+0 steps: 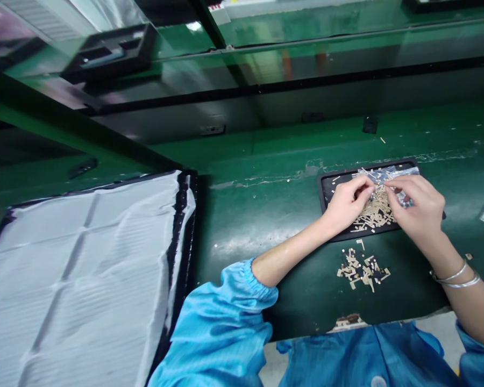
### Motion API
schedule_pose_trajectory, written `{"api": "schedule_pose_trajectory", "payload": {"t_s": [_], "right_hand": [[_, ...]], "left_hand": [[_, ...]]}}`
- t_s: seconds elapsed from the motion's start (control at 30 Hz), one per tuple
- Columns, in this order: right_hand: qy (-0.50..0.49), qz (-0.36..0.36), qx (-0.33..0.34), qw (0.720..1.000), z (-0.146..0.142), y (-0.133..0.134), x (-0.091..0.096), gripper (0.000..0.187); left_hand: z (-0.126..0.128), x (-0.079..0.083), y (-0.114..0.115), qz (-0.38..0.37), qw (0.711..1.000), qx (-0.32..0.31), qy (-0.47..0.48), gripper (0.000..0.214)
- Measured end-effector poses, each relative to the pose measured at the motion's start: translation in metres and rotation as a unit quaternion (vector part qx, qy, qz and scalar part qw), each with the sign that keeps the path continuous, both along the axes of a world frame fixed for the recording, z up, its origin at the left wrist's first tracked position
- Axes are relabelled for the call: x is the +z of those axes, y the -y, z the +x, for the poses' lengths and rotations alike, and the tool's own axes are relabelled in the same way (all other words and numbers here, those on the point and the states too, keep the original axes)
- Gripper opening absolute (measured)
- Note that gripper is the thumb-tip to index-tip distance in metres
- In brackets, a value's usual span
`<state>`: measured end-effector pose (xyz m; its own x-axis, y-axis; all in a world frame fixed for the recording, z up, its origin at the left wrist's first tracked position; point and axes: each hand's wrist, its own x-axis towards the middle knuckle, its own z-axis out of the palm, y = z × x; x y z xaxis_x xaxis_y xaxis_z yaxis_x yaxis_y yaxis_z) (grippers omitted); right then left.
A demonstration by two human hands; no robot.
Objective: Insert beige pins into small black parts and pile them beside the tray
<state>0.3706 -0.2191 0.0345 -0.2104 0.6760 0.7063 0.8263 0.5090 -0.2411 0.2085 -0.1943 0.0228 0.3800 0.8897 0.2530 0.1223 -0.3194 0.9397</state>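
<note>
Left hand (347, 203) and right hand (420, 207) hovering over black tray (323, 198)
Both are curling above beige strips (374, 216); I cannot tell whether they're gripping any.

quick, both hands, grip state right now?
Left hand: pinched closed over the black tray; can't tell if it holds anything.
Right hand: pinched closed beside it; anything held is too small to tell.

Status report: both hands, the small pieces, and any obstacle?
Left hand, right hand: over black tray, close together; grip unclear. Small pieces: heaped in tray, second pile on green bench. Crinkled film beside heap, no obstruction seen.
</note>
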Motion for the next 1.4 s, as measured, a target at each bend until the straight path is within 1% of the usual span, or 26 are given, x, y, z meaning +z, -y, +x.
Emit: {"api": "schedule_pose_trajectory", "payload": {"t_s": [0.1,0.23,0.33,0.4,0.47,0.5,0.57,0.63,0.7,0.8,0.9,1.0,1.13,1.3,1.4], "right_hand": [[0.015,0.028,0.028,0.999,-0.005,0.004,0.001,0.009],[0.034,0.027,0.031,0.999,-0.005,0.005,-0.003,0.010],[0.040,0.023,0.035,0.998,-0.005,0.005,-0.005,0.009],[0.042,0.019,0.033,0.998,-0.006,0.006,-0.005,0.009],[0.033,0.014,0.032,0.999,-0.006,0.006,-0.003,0.008],[0.023,0.013,0.031,0.999,-0.007,0.006,-0.002,0.008],[0.001,0.014,0.019,1.000,-0.005,0.005,0.000,0.008],[-0.013,0.007,0.001,1.000,-0.002,0.002,0.002,0.010],[-0.017,-0.006,-0.003,1.000,0.001,-0.001,0.003,0.016],[-0.021,-0.019,0.021,0.999,0.003,-0.003,0.002,0.021],[-0.030,-0.011,0.061,0.998,0.001,0.000,0.003,0.015],[-0.041,-0.001,0.105,0.994,-0.003,0.004,0.006,0.014],[-0.047,-0.009,0.122,0.991,-0.005,0.007,0.011,0.015],[-0.050,-0.016,0.147,0.988,-0.007,0.006,0.014,0.017],[-0.055,-0.021,0.151,0.987,-0.009,0.007,0.016,0.015]], "left_hand": [[0.001,0.000,0.002,0.038,0.998,-0.006,-0.042,0.013],[0.001,-0.002,0.005,0.089,0.991,-0.001,-0.102,0.014],[0.001,-0.003,0.006,0.098,0.987,0.005,-0.126,0.015],[0.001,-0.002,0.007,0.090,0.988,0.006,-0.125,0.015],[0.001,0.001,0.006,0.063,0.993,0.001,-0.098,0.014],[0.001,0.002,0.005,0.037,0.997,-0.009,-0.070,0.014],[-0.001,0.003,0.001,-0.042,0.998,-0.046,0.016,0.014],[-0.004,0.003,-0.004,-0.137,0.980,-0.092,0.107,0.018],[-0.006,0.001,-0.009,-0.221,0.951,-0.133,0.169,0.023],[-0.008,-0.001,-0.014,-0.293,0.912,-0.196,0.209,0.028],[-0.010,0.001,-0.014,-0.325,0.887,-0.247,0.216,0.030],[-0.011,0.005,-0.013,-0.352,0.875,-0.262,0.206,0.030],[-0.011,0.009,-0.013,-0.369,0.870,-0.273,0.179,0.028],[-0.012,0.006,-0.015,-0.369,0.869,-0.291,0.156,0.028],[-0.012,0.006,-0.014,-0.366,0.869,-0.298,0.148,0.030]]}}
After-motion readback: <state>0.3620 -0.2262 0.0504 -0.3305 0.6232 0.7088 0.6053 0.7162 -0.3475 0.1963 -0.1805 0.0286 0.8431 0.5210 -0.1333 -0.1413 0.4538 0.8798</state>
